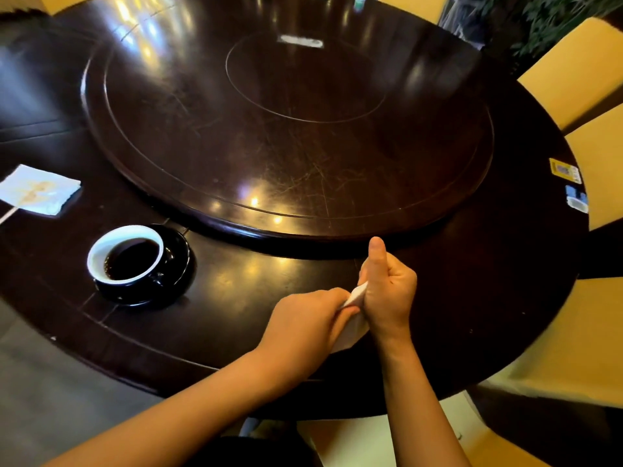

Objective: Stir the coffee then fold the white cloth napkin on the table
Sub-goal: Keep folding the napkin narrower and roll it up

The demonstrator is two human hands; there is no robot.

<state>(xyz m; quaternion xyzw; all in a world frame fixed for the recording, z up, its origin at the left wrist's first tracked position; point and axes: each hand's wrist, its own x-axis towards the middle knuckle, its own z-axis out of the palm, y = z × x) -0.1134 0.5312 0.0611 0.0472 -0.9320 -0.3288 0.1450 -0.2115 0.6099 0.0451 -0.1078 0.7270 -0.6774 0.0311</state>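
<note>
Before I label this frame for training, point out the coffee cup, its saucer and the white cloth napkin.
coffee cup [125,255]: head view, on the dark coffee.
saucer [180,256]: head view, on its right rim.
white cloth napkin [354,326]: head view, on the fold between the hands.

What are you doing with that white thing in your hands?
Both hands are working on a white cloth napkin at the near edge of the dark round table. The left hand and right hand pinch it between them. The coffee cup sits untouched on its black saucer, off to the left.
</note>
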